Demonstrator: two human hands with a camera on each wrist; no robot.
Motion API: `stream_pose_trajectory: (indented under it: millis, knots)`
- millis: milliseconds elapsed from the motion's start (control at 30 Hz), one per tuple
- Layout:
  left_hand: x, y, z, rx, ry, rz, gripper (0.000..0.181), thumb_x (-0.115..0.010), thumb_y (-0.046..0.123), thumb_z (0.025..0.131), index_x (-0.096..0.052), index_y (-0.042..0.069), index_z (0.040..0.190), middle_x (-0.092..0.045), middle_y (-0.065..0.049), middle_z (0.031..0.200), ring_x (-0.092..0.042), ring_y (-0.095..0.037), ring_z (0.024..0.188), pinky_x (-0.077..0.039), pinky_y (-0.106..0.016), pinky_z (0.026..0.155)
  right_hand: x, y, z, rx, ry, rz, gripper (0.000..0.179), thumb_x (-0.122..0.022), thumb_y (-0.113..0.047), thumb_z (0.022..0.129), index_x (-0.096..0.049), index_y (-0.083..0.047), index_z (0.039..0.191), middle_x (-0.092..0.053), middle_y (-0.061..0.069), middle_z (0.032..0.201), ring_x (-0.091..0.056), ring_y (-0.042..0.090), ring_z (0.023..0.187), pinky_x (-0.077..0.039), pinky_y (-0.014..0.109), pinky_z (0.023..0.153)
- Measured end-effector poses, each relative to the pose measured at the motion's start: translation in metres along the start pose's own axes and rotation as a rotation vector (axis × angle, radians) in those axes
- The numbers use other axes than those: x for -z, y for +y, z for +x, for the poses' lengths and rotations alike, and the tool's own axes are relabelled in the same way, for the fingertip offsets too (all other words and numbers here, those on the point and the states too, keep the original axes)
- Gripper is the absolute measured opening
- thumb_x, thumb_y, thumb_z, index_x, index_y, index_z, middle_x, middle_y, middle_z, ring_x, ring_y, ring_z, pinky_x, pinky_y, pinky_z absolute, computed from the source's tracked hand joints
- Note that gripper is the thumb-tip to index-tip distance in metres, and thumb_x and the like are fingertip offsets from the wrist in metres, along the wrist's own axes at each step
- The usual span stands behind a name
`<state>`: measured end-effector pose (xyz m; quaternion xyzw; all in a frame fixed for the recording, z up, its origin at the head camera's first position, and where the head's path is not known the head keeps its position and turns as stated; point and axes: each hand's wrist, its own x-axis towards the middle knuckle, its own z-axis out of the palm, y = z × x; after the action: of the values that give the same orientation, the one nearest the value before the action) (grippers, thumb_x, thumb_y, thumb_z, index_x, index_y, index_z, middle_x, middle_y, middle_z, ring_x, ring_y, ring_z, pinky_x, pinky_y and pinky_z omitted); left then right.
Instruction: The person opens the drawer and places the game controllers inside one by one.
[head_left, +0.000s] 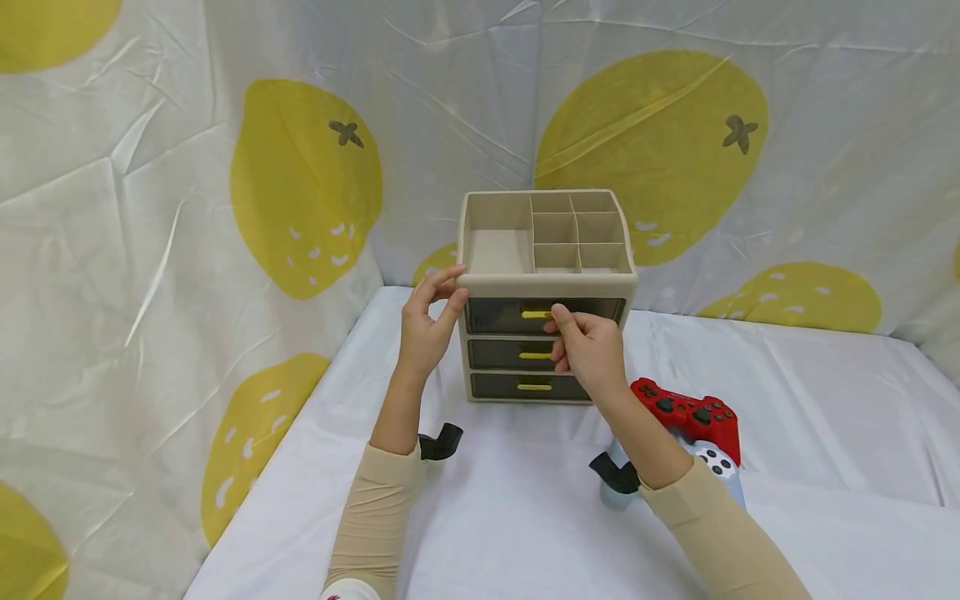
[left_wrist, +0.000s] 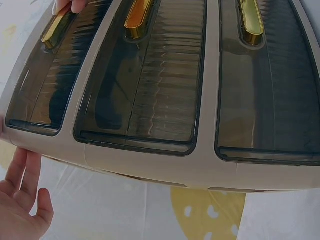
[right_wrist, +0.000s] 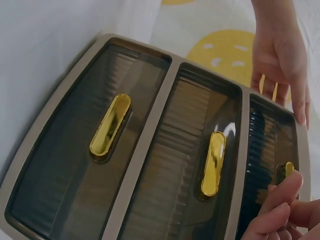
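A box (left_wrist: 207, 125) fills the upper frame, its three dark drawers (left_wrist: 170, 95) side by side with gold handles. At upper left, the right hand (left_wrist: 70, 5) pinches the leftmost handle (left_wrist: 56, 29); at lower left, the left hand (left_wrist: 24, 200) touches the box's edge. Yellow-printed cloth (left_wrist: 115, 210) shows below.

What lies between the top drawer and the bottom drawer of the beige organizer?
The middle drawer, with its yellow handle, lies between the top drawer and the bottom drawer, as the head view shows.
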<state>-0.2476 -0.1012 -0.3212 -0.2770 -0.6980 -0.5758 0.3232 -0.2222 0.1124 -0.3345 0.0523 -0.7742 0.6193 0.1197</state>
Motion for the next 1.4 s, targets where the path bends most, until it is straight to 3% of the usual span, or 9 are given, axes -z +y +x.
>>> stream_pose_trajectory:
  millis: [233, 400, 633, 900, 1400]
  knots:
    - [0.0, 0.001, 0.0, 0.005, 0.005, 0.007, 0.028, -0.061, -0.005, 0.085, -0.058, -0.005, 0.114, -0.058, -0.02, 0.088, -0.057, -0.03, 0.087, -0.044, -0.034, 0.083, 0.007, 0.009, -0.002, -0.103, -0.054, -0.039, 0.06, -0.059, -0.056, 0.082, -0.068, 0.003, 0.087, -0.056, 0.008, 0.055, -0.057, 0.02, 0.046, -0.047, 0.029, 0.046]
    - [0.0, 0.001, 0.0, 0.009, 0.001, 0.008, 0.029, -0.061, -0.005, 0.085, -0.058, -0.005, 0.114, -0.058, -0.02, 0.088, -0.057, -0.03, 0.087, -0.044, -0.034, 0.083, 0.01, 0.021, -0.007, -0.179, -0.1, -0.102, 0.055, -0.068, -0.051, 0.078, -0.066, 0.003, 0.087, -0.056, 0.008, 0.058, -0.058, 0.021, 0.049, -0.049, 0.028, 0.05]
    - [0.0, 0.0, 0.0, 0.018, -0.001, 0.012, 0.029, -0.061, -0.004, 0.085, -0.058, -0.005, 0.114, -0.058, -0.02, 0.089, -0.058, -0.029, 0.087, -0.044, -0.034, 0.083, 0.01, 0.035, -0.01, -0.242, -0.104, -0.104, 0.052, -0.065, -0.046, 0.083, -0.066, 0.006, 0.084, -0.055, 0.006, 0.056, -0.057, 0.019, 0.047, -0.05, 0.027, 0.05]
    - [0.0, -0.001, 0.0, 0.003, -0.001, 0.004, 0.028, -0.061, -0.005, 0.085, -0.058, -0.006, 0.114, -0.058, -0.02, 0.089, -0.057, -0.03, 0.086, -0.045, -0.035, 0.083, 0.007, 0.046, -0.008, -0.326, -0.134, -0.067, 0.059, -0.06, -0.051, 0.084, -0.065, 0.007, 0.09, -0.054, 0.004, 0.055, -0.056, 0.016, 0.045, -0.05, 0.026, 0.051]
    - [0.0, -0.001, 0.0, 0.014, -0.004, 0.001, 0.029, -0.06, -0.005, 0.086, -0.058, -0.005, 0.114, -0.058, -0.02, 0.09, -0.057, -0.03, 0.087, -0.044, -0.035, 0.084, 0.001, 0.048, -0.011, -0.285, -0.14, -0.002, 0.05, -0.056, -0.045, 0.089, -0.066, 0.005, 0.093, -0.056, 0.005, 0.057, -0.056, 0.016, 0.045, -0.046, 0.024, 0.047]
